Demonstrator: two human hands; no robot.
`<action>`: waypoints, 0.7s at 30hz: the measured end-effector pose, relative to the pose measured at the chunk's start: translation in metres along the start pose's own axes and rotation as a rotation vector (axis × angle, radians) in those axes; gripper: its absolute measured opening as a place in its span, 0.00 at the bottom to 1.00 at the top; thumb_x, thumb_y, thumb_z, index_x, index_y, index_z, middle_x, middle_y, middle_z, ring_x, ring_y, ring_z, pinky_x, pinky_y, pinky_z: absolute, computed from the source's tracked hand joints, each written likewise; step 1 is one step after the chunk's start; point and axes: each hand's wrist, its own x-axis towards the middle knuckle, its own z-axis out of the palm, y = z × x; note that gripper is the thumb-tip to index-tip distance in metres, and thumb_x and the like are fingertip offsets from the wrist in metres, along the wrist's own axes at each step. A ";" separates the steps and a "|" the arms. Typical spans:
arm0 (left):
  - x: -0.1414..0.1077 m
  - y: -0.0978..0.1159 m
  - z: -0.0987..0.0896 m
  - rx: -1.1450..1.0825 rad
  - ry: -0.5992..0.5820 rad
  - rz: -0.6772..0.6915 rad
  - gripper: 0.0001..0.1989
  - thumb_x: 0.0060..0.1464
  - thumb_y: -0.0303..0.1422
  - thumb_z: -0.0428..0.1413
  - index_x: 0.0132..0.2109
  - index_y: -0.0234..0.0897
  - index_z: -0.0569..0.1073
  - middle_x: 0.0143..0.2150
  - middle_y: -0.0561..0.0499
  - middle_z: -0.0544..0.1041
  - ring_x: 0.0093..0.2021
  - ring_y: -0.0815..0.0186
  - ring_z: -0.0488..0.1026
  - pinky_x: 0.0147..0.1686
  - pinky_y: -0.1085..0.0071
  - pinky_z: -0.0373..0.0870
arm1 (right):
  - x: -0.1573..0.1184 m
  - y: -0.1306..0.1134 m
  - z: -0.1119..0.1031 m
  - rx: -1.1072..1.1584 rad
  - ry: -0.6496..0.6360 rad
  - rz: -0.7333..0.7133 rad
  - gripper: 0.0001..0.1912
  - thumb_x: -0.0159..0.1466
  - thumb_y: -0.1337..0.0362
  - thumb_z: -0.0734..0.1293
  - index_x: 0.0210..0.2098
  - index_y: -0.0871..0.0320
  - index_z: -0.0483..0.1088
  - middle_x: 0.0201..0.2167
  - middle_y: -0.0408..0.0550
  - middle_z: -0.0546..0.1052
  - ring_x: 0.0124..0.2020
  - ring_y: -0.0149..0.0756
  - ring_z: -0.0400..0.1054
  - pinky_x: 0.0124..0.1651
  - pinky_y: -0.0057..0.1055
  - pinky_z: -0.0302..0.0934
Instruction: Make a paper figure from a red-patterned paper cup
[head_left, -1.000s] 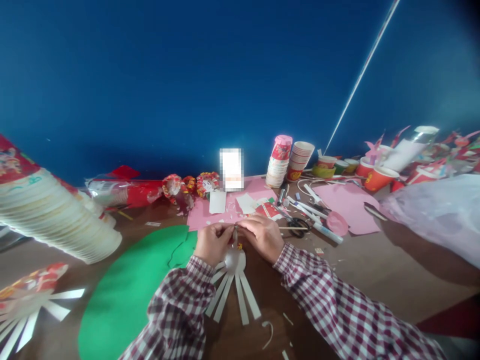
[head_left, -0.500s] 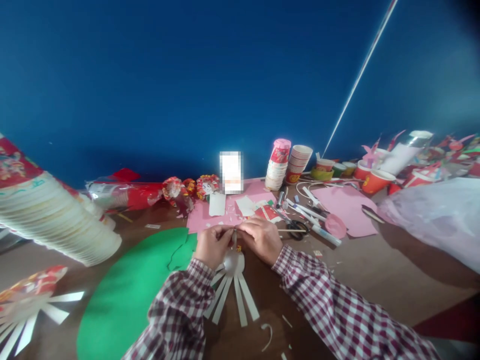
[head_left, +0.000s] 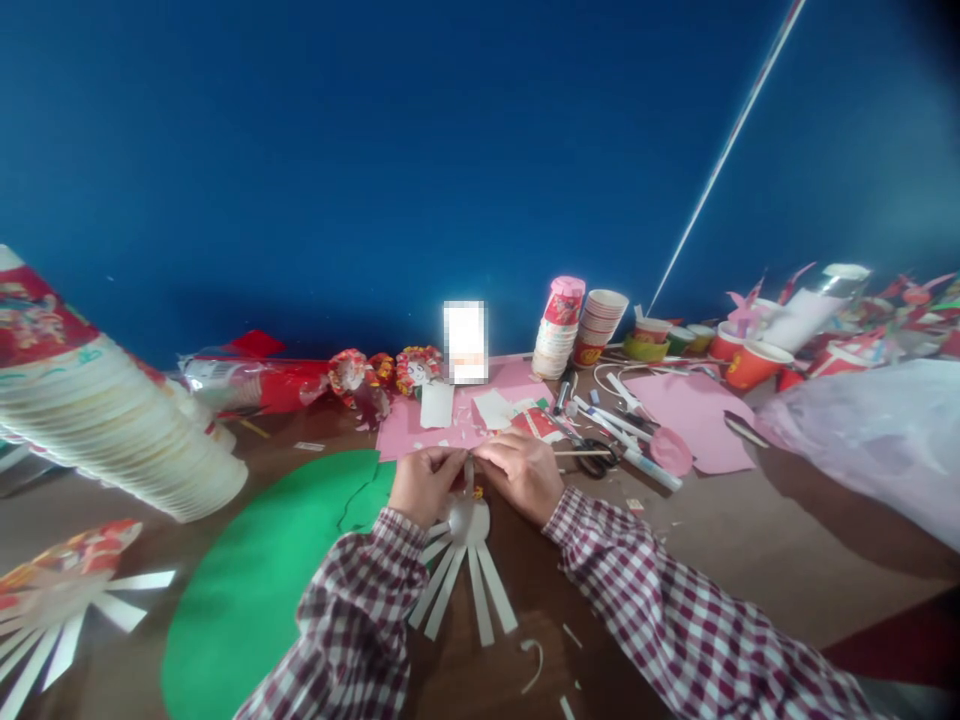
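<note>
A paper cup cut into long white strips (head_left: 470, 522) lies on the brown table in front of me, its strips fanned toward me around a round base. At its far side, my left hand (head_left: 426, 484) is closed, thumb and fingers pinching a strip that stands up from the cup. My right hand (head_left: 523, 475) meets it fingertip to fingertip, closed on the same strip. The fingers hide most of that strip's end. Past the right hand a thin wooden stick (head_left: 581, 453) pokes out beside black-handled scissors (head_left: 600, 458); whether the hand touches the stick I cannot tell.
Green paper (head_left: 247, 580) lies under my left forearm. Another cut cup (head_left: 67, 600) sits at the left, below a leaning stack of paper cups (head_left: 142, 430). Pink sheets (head_left: 694, 410), pens (head_left: 630, 440) and upright cup stacks (head_left: 559, 330) are farther back. A plastic bag (head_left: 877, 440) lies right.
Both hands keep their pinch on the strip, with barely any motion. The whole view has shifted slightly, so things at the left appear a little farther right.
</note>
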 end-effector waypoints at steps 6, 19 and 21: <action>0.003 -0.002 0.000 -0.004 0.014 0.035 0.15 0.45 0.40 0.55 0.30 0.30 0.76 0.22 0.51 0.74 0.23 0.70 0.67 0.23 0.77 0.64 | 0.000 0.000 0.000 -0.013 -0.007 0.013 0.10 0.63 0.63 0.59 0.36 0.58 0.71 0.33 0.48 0.75 0.36 0.35 0.65 0.41 0.31 0.58; 0.001 0.001 0.003 -0.144 0.065 -0.039 0.15 0.39 0.38 0.59 0.33 0.30 0.76 0.24 0.50 0.75 0.22 0.71 0.69 0.21 0.77 0.66 | -0.002 -0.002 0.000 0.025 0.024 0.053 0.10 0.63 0.63 0.59 0.37 0.57 0.72 0.34 0.48 0.74 0.37 0.35 0.65 0.42 0.32 0.58; 0.000 0.001 0.004 -0.171 0.078 -0.053 0.17 0.39 0.38 0.60 0.34 0.29 0.75 0.23 0.50 0.75 0.21 0.71 0.69 0.19 0.78 0.66 | -0.001 -0.003 -0.001 0.021 0.015 0.063 0.10 0.63 0.63 0.59 0.38 0.57 0.71 0.34 0.47 0.74 0.38 0.35 0.64 0.42 0.31 0.58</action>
